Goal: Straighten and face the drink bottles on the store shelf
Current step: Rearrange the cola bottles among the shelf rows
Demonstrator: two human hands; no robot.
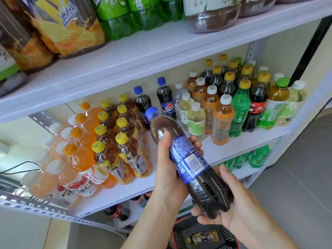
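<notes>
A blue-capped cola bottle (188, 159) is tilted in front of the middle shelf (239, 142), cap toward the shelf, barcode side up. My left hand (167, 169) grips its middle around the blue label. My right hand (231, 200) cups and holds its dark base. Two matching cola bottles (164, 97) stand upright at the back of the shelf. Rows of yellow-capped tea bottles (125, 141) and orange drink bottles (80, 155) stand to the left.
Mixed tea, green soda and cola bottles (240, 105) crowd the shelf's right side. Large bottles fill the upper shelf (143, 56). A red basket (203, 236) with one bottle sits on the floor below. Green bottles (251, 157) lie on the lower shelf.
</notes>
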